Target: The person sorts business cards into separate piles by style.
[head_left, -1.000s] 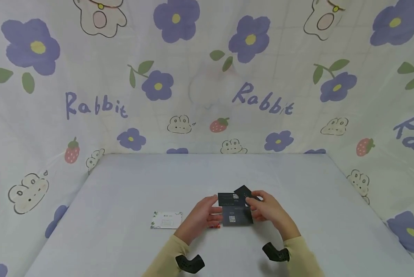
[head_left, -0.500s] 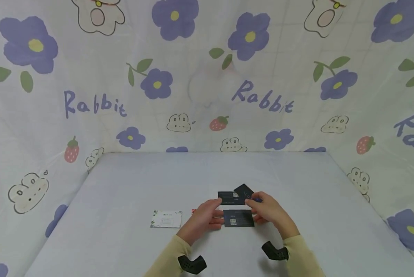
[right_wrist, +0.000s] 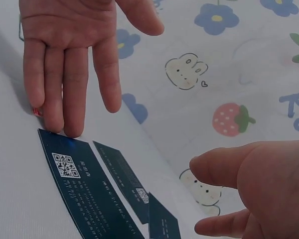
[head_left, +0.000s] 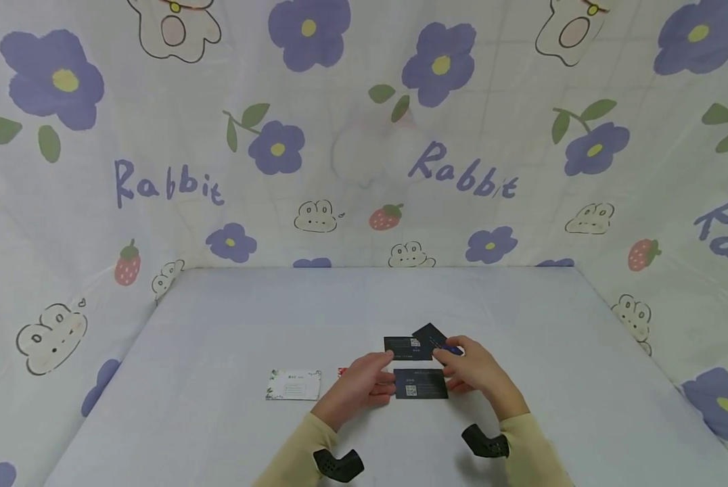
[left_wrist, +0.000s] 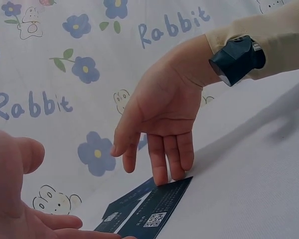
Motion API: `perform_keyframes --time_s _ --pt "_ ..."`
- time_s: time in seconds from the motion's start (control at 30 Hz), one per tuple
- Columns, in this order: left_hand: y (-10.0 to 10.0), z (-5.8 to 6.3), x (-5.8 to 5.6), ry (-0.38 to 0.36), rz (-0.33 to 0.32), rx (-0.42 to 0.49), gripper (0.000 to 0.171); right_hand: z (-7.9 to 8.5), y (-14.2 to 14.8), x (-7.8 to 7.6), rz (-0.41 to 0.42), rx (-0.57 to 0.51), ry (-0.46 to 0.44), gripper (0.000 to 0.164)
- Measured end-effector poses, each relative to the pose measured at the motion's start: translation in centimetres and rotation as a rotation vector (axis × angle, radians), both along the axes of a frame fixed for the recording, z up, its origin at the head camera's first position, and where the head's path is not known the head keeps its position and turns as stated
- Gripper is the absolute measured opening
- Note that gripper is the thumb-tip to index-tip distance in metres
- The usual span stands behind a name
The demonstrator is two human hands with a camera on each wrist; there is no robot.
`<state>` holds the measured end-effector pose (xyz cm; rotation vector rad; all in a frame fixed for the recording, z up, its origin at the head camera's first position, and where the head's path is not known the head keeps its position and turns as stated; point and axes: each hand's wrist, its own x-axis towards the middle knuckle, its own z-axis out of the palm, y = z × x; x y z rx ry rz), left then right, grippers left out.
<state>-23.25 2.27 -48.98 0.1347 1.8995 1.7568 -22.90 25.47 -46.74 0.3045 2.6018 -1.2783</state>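
Observation:
A dark business card (head_left: 421,383) with a QR code lies flat between both hands. My left hand (head_left: 360,385) has its fingertips at the card's left end, its fingers extended. At the opposite end, my right hand (head_left: 476,372) touches the card's edge with straight fingers, as the left wrist view shows. Just beyond lie two more dark cards: a level one (head_left: 400,348) and a slanted one (head_left: 427,333) overlapping its right corner. The right hand's thumb and index finger hover over or near the slanted card; contact there cannot be told.
To the left lies a white business card (head_left: 293,385) with a leafy border. A red item (head_left: 342,371) shows only a corner behind the left hand. The white tabletop (head_left: 218,325) meets a patterned cloth (head_left: 364,135) at the back and sides.
The near dark card has shifted slightly toward me and right; a white gap now separates it from the far cards. Both hands have barely moved in the last half second.

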Motion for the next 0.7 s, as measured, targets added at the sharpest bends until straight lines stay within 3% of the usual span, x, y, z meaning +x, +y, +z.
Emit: perform_keyframes --time_s 0.7 --pt "0.07 0.0 0.07 -0.006 0.0 -0.005 0.072 -0.01 -0.15 -0.03 -0.01 0.005 0.008 0.062"
